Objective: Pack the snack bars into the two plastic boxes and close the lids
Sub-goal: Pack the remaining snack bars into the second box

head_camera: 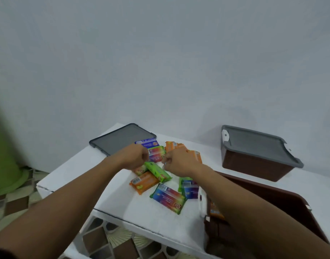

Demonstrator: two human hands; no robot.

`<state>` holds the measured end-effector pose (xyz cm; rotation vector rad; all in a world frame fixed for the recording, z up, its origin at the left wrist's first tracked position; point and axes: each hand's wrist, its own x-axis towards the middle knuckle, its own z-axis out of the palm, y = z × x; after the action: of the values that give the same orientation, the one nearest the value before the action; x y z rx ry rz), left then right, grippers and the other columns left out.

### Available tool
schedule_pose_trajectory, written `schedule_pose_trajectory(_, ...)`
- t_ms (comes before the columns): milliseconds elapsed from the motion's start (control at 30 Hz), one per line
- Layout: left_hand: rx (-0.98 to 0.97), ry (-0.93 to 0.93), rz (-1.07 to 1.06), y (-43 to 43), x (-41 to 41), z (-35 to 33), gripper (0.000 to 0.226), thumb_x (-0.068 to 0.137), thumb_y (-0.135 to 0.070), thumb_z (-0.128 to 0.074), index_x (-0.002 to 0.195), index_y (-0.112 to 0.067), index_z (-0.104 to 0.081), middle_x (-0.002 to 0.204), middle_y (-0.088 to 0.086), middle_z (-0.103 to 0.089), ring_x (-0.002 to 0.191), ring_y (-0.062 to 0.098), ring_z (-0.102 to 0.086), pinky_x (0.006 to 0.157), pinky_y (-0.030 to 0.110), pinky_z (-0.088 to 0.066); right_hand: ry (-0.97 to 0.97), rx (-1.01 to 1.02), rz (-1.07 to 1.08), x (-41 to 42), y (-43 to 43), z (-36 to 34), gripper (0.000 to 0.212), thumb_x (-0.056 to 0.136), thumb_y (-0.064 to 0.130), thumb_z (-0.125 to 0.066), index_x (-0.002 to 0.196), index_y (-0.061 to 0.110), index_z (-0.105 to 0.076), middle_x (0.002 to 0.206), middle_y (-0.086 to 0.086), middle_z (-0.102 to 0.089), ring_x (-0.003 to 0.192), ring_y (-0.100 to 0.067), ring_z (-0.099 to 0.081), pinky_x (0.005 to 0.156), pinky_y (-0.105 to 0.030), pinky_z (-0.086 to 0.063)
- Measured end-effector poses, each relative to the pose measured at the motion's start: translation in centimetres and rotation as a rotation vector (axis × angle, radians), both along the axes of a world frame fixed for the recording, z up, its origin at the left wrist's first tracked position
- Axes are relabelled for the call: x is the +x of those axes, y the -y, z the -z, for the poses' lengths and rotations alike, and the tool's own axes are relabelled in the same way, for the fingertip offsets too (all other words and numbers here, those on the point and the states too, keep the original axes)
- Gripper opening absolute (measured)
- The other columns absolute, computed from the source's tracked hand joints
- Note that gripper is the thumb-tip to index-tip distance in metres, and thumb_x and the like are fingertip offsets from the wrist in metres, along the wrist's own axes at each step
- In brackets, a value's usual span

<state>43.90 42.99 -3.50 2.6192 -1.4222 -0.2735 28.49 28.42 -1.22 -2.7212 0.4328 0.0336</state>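
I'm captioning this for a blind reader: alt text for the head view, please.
Two bare hands, left hand and right hand, reach into colourful snack bars scattered on a white table. A brown lidded box sits far right, an open box near right, a loose grey lid behind.

I see bare white tabletop [70,176] open left of the scattered snack bars [167,198]. The loose grey lid [121,140] blocks the far left; the lidded brown box [257,156] crowds the right.
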Motion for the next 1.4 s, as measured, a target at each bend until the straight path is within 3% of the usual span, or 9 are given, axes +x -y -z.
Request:
schedule_pose_trajectory(233, 0.087, -0.098, 0.08, -0.4, 4.1, 3.8, 0.041, 0.097, -0.027, -0.068, 0.137, -0.024, -0.058, 0.136, -0.001, -0.061, 0.12, 0.019, -0.059, 0.095, 0.029, -0.05, -0.12, 0.068, 0.118, 5.3, -2.3, 4.6, 0.049, 0.092, 0.034, -0.068, 0.137, 0.021, -0.055, 0.119, -0.001, -0.063, 0.091, -0.013, -0.059, 0.072, -0.024, -0.047)
schedule_pose_trajectory(367, 0.158, -0.024, 0.188, -0.1, 6.1, 5.5, 0.054, 0.095, -0.026, -0.069, 0.144, -0.031, -0.048, 0.141, -0.001, -0.057, 0.126, 0.018, -0.055, 0.103, 0.037, -0.052, -0.147, 0.027, 0.156, 6.2, -2.5, 6.5, 0.059, 0.088, 0.028, -0.073, 0.142, 0.023, -0.05, 0.128, -0.003, -0.06, 0.105, -0.019, -0.062, 0.088, -0.033, -0.055)
schedule_pose_trajectory(500, 0.219, 0.014, 0.255, 0.4, 7.2, 6.1, 0.067, 0.091, -0.027, -0.074, 0.149, -0.03, -0.042, 0.144, -0.001, -0.054, 0.129, 0.021, -0.053, 0.105, 0.04, -0.049, -0.148, -0.002, 0.198, 6.7, -2.1, 7.2, 0.039, 0.089, 0.019, -0.069, 0.127, 0.018, -0.061, 0.118, -0.004, -0.061, 0.1, -0.019, -0.063, 0.088, -0.036, -0.058)
schedule_pose_trajectory(733, 0.251, 0.083, 0.223, 0.3, 8.4, 5.6, 0.054, 0.085, -0.055, -0.073, 0.131, -0.029, -0.06, 0.121, -0.007, -0.062, 0.117, 0.013, -0.054, 0.11, 0.048, -0.027, -0.147, 0.023, 0.252, 7.6, -0.8, 6.8, 0.018, 0.095, 0.01, -0.055, 0.108, 0.015, -0.067, 0.095, -0.002, -0.069, 0.081, -0.017, -0.067, 0.074, -0.034, -0.062)
schedule_pose_trajectory(833, 0.189, -0.09, 0.125, -0.3, 8.8, 4.6, 0.051, 0.084, -0.063, -0.069, 0.118, -0.025, -0.064, 0.109, -0.005, -0.065, 0.097, 0.01, -0.059, 0.091, 0.032, -0.048, -0.107, 0.034, 0.235, 7.2, -0.1, 5.7, 0.026, 0.094, 0.004, -0.052, 0.115, 0.012, -0.065, 0.104, -0.004, -0.068, 0.09, -0.02, -0.066, 0.078, -0.036, -0.06)
schedule_pose_trajectory(967, -0.108, -0.456, -0.03, -1.7, 8.6, 2.1, 0.042, 0.099, -0.051, -0.057, 0.095, -0.01, -0.069, 0.081, 0.001, -0.07, 0.071, 0.011, -0.062, 0.062, 0.024, -0.049, -0.037, 0.279, 0.223, 6.3, 0.6, 3.8, 0.026, 0.095, -0.001, -0.045, 0.11, 0.013, -0.063, 0.092, -0.007, -0.065, 0.075, -0.022, -0.059, 0.062, -0.036, -0.046)
schedule_pose_trajectory(1133, -0.505, -1.138, -0.238, -2.4, 7.3, -0.1, 0.038, 0.101, -0.034, -0.06, 0.114, 0.002, -0.063, 0.095, 0.024, -0.075, 0.077, 0.03, -0.071, 0.069, 0.039, -0.062, 0.038, 0.413, 0.341, 5.2, 1.6, 1.4, 0.017, 0.095, 0.019, -0.045, 0.083, 0.016, -0.058, 0.097, -0.008, -0.058, 0.087, -0.021, -0.052, 0.075, -0.041, -0.043)
schedule_pose_trajectory(1233, -0.537, -1.174, -0.135, -1.2, 5.3, -1.3, 0.047, 0.082, -0.028, -0.08, 0.118, -0.003, -0.066, 0.1, 0.018, -0.076, 0.081, 0.027, -0.074, 0.066, 0.035, -0.062, 0.138, 0.52, 0.302, 3.1, 1.8, -0.4, 0.042, 0.075, 0.053, -0.062, 0.084, 0.012, -0.065, 0.09, -0.007, -0.07, 0.082, -0.022, -0.064, 0.076, -0.038, -0.048)
schedule_pose_trajectory(1400, -0.48, -1.064, -0.002, 1.0, 2.3, -3.1, 0.057, 0.069, -0.018, -0.093, 0.119, -0.005, -0.071, 0.118, 0.02, -0.073, 0.11, 0.036, -0.071, 0.096, 0.045, -0.056, 0.177, 0.586, 0.171, -1.7, 3.2, -2.8, 0.045, 0.068, 0.029, -0.092, 0.104, 0.022, -0.067, 0.092, 0.003, -0.077, 0.08, -0.01, -0.074, 0.073, -0.025, -0.058)
